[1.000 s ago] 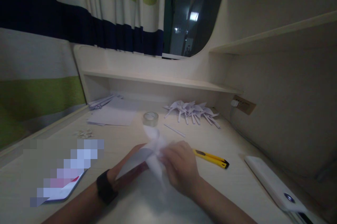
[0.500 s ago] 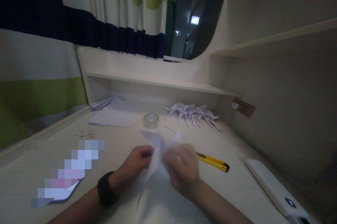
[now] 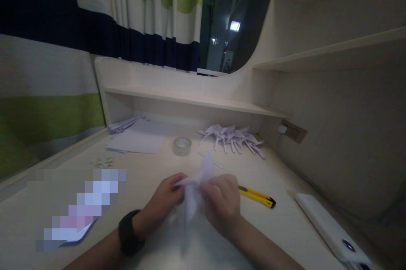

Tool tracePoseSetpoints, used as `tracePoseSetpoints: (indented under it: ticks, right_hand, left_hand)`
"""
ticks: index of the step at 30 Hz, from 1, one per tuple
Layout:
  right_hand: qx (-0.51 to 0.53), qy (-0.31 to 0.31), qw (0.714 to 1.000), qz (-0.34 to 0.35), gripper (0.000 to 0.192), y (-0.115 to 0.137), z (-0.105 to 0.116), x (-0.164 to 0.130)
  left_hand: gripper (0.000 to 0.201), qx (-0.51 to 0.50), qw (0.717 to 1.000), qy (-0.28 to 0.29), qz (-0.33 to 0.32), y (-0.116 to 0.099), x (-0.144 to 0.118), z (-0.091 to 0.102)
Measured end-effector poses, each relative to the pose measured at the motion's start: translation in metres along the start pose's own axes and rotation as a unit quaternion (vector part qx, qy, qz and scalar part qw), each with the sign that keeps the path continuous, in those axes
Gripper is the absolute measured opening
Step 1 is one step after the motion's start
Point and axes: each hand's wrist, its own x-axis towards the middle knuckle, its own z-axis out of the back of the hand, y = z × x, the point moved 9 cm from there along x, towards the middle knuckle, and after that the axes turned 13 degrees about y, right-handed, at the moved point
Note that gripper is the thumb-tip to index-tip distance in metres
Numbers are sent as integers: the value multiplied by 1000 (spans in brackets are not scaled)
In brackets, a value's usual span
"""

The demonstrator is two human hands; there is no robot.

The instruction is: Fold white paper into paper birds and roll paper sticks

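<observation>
Head view: pale wood-grain desk [image 3: 294, 185] filling lower frame, dim light. Built-in low shelf [image 3: 190, 97] across centre, taller shelving [image 3: 333, 50] upper right, striped curtain [image 3: 95, 16] upper left, dark window [image 3: 234, 16] top centre. Wall socket [image 3: 293, 131] at right of centre with a white plug in it.

Left hand [image 3: 165, 202] and right hand [image 3: 222, 204] close together at lower centre, both pinching a folded white paper piece [image 3: 193, 189]; paper held just above the desk, motion-blurred, one tip pointing up, one down. Fold shape not readable. Black wristband [image 3: 130, 232] on left wrist.

Loose items only, nothing boxed or stacked in a bin:
- tape roll [image 3: 182, 146], flat on desk, centre, beyond the hands
- pile of folded white paper shapes [image 3: 231, 136] right of the tape, under the low shelf
- thin white paper stick [image 3: 212, 161] between that pile and the hands
- flat white sheets [image 3: 136, 141] left of the tape, more strips [image 3: 125, 122] behind them
- small white scraps [image 3: 101, 161] left of centre
- yellow utility knife [image 3: 257, 196] just right of right hand, lying flat
- white slab-like device [image 3: 330, 230] lower right, near the desk's right side
- pixelated patch [image 3: 79, 208] lower left, contents unreadable

Desk's left edge running diagonally past the curtain. Bare desk between knife and white device, and between hands and tape.
</observation>
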Motion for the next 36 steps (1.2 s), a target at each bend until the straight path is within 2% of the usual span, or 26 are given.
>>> tracePoseSetpoints:
  ticks: [3, 10, 14, 18, 24, 32, 36]
  right_hand:
    - [0, 18, 1000, 4, 11, -1, -4, 0]
    - [8, 44, 999, -5, 8, -4, -9, 2]
    - [19, 55, 998, -10, 8, -5, -8, 3]
    - [38, 58, 997, -18, 12, -10, -6, 4]
    - [26, 62, 997, -48, 12, -35, -1, 11]
    - [39, 11, 996, -79, 7, -78, 15, 22]
    - [78, 6, 992, -102, 8, -97, 23, 21]
  left_hand:
    - [25, 18, 1000, -22, -2, -4, 1, 0]
    - [23, 36, 999, -5, -30, -21, 1, -4]
    - [19, 41, 999, -9, -8, -12, 3, -4]
    - [27, 48, 999, -8, -9, -6, 10, -6]
    - [35, 43, 998, 16, -36, -18, 35, -16]
    - [34, 34, 996, 25, -78, -41, 78, -33]
    - [36, 118, 988, 39, -95, -43, 91, -34]
